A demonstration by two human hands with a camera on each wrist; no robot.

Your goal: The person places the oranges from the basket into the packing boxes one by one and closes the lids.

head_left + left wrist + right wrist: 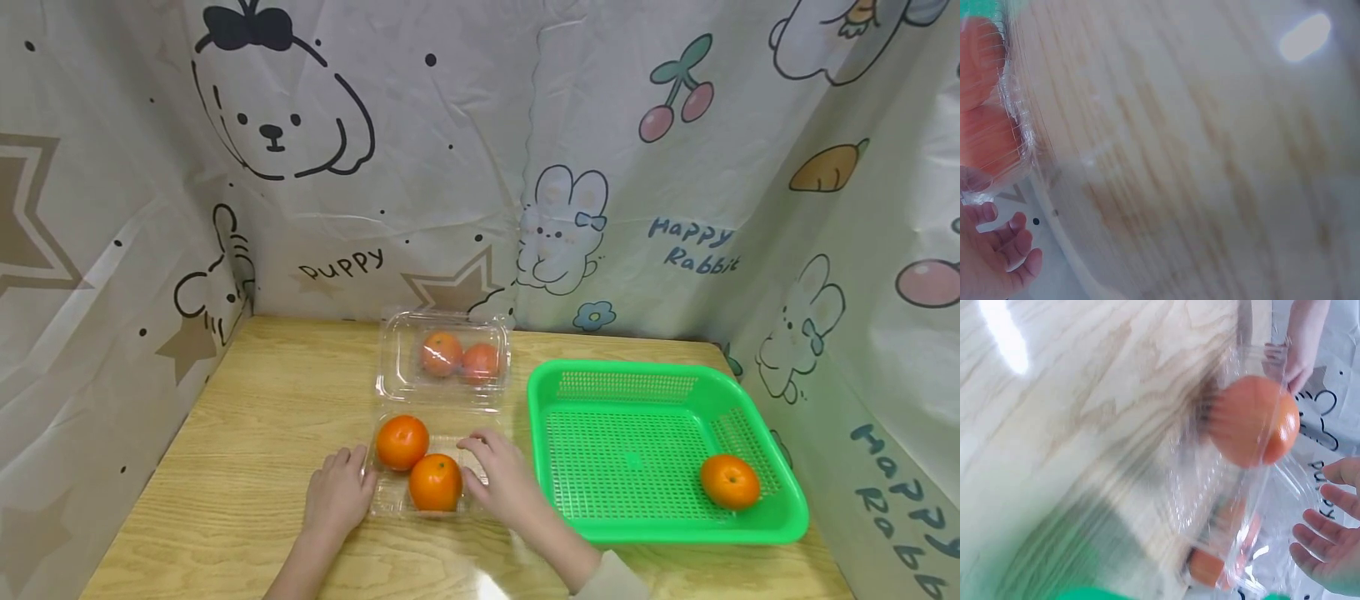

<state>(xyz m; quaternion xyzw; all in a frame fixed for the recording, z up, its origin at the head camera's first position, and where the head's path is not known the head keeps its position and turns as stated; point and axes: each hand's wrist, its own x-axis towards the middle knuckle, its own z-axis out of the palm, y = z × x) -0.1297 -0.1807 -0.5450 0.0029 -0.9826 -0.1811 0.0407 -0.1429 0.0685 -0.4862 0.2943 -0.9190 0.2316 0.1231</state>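
Clear plastic box, lower middle, holds two round orange fruits; I can't tell if orange shapes in its lid are reflections. Left hand sits at its left edge, right hand over its right, fingers loosely apart. I see room far left. The box's long way runs up the frame.

A pale, wrinkled cloth is hanging behind and along both sides of a wooden table. On its back part, a puppy drawing is wearing a black bow, and the word "puppy" is running below it, left of a brown star. A rabbit drawing is sitting above a blue flower, with pink cherries hanging higher to the right. A bright reflection is shining on the tabletop.
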